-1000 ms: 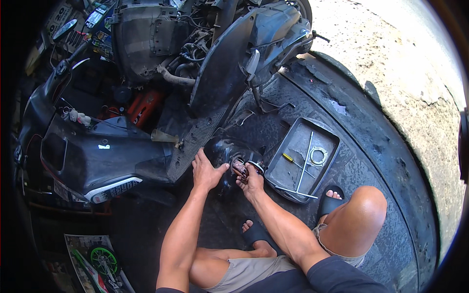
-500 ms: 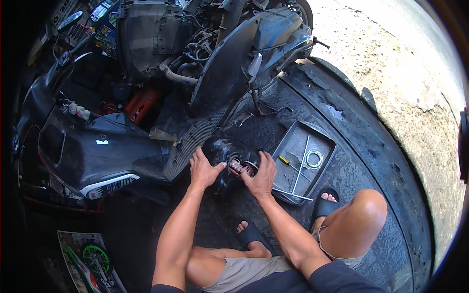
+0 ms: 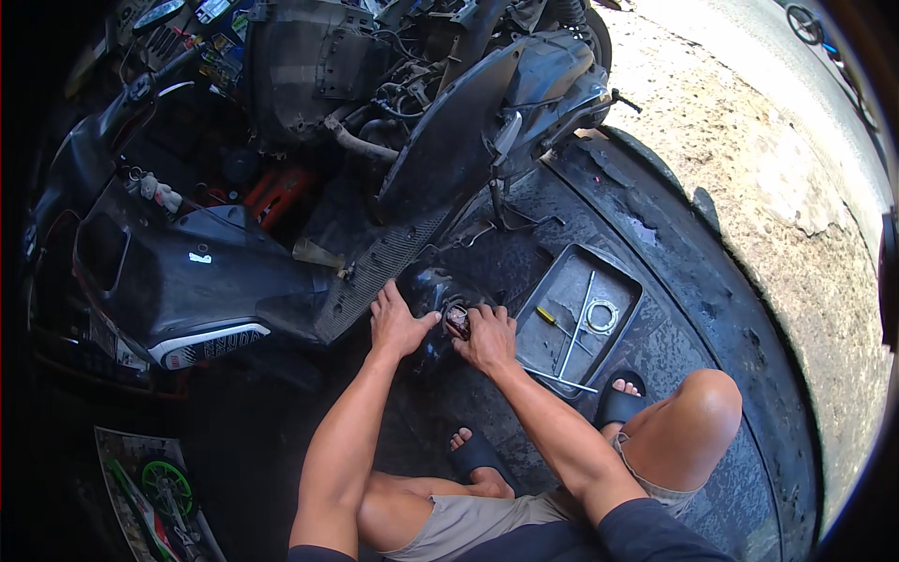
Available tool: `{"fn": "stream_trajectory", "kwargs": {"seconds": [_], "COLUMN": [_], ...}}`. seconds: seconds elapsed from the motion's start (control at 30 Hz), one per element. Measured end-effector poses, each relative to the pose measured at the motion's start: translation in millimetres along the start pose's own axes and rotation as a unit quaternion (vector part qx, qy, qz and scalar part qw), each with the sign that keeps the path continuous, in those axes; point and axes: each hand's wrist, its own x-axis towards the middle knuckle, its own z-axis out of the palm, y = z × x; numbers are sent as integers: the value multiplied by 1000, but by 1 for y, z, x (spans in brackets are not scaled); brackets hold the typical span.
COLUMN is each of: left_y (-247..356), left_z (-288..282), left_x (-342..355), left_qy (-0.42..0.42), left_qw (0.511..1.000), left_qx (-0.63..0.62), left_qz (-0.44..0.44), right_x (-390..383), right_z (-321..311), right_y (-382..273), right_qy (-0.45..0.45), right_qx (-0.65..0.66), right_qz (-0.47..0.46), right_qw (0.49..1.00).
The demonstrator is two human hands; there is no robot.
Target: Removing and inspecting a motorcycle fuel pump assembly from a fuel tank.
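Note:
A glossy black rounded tank-like part (image 3: 429,360) lies between my hands, with a round opening near its top. My left hand (image 3: 403,325) grips its left edge, thumb toward the opening and fingers over the rim. My right hand (image 3: 490,339) is closed over a small coppery metal part (image 3: 457,320) in the opening, its fingers partly hiding it. Just right of my right hand, a metal tray (image 3: 632,300) holds a ring-shaped plate (image 3: 601,303), a yellow-handled screwdriver (image 3: 545,315) and long metal bars (image 3: 574,334).
Partly dismantled scooter bodywork (image 3: 449,131) stands ahead, beside a second black scooter (image 3: 187,281) on the left. A green-wheeled object (image 3: 169,489) lies at lower left. Beyond the dark ledge (image 3: 693,234) is sunlit pavement (image 3: 777,169), with bicycle wheels (image 3: 803,23) at far upper right.
My right hand moved up onto the opening, then slightly left, now covering more of the coppery part. The view has shifted, bringing bicycle wheels into sight at upper right.

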Motion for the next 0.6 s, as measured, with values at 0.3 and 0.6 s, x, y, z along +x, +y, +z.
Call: {"fn": "stream_trajectory", "kwargs": {"seconds": [0.3, 0.6], "left_y": [3, 5], "left_z": [-2, -3], "left_x": [1, 1], "left_qy": [1, -9], "left_qw": [1000, 1000], "left_qx": [-5, -2], "left_qz": [0, 2], "right_x": [-26, -5], "right_z": [9, 7], "right_y": [0, 21], "right_qy": [72, -15], "right_qx": [43, 94], "right_qz": [62, 83], "right_qw": [995, 992]}}
